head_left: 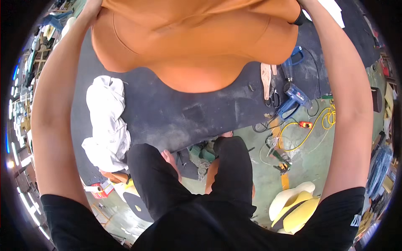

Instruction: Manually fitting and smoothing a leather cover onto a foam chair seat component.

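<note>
A large orange-brown leather-like cover with curved seams and a rounded lower flap spreads between my raised arms, over the dark work surface. At its upper left corner is my left hand; my right hand is at its upper right. Both hands are cut off by the top edge of the picture, and their fingers are mostly hidden, but the cover hangs from them with folds running across its top. A small black piece shows at the cover's right edge.
Under the cover lies a dark work surface. A bunched white cloth lies left. To the right are a blue heat gun, black scissors, a yellow cord and another blue tool. Yellow foam pieces lie lower right.
</note>
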`<state>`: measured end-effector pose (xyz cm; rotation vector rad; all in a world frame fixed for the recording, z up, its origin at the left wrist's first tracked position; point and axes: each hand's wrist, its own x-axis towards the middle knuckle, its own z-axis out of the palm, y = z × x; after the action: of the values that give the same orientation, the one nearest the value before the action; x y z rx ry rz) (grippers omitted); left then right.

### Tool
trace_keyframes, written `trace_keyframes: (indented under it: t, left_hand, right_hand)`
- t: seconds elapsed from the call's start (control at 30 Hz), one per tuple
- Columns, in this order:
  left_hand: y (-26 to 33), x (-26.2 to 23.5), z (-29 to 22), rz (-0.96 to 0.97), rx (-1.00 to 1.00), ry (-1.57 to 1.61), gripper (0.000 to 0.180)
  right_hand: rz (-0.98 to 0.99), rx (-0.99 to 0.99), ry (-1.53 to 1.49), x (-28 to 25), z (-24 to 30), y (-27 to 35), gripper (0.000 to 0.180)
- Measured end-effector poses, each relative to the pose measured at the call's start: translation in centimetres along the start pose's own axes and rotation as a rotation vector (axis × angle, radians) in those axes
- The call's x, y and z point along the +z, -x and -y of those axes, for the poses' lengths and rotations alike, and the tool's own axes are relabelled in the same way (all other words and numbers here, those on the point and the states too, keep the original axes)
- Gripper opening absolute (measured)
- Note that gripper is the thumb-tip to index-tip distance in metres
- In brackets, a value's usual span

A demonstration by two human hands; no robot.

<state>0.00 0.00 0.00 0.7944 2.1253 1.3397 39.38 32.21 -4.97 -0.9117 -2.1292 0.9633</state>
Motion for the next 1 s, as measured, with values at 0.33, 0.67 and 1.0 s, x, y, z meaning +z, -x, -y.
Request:
trace_keyframes:
  t: [0.33,0.67,1.0]
  left_hand:
    - [-4.1,-3.4,4.7,0.236,0.168,0.032,0.074]
    - [-5.3,-7.3,6.8,0.409,0.371,-0.044,0.056]
    - [-15.4,-4.4,7.7,0.589,0.539,0.010,0.046]
  right_hand:
    - [0.690,0.218,-0.499,-3.4,5.1,1.3,0.055]
    - [0.311,-0.403,-0.063,-0.1,8.0,3.4,0.033]
    - [0.114,-0.029,-0.052,2.7,8.4,2.2,0.030]
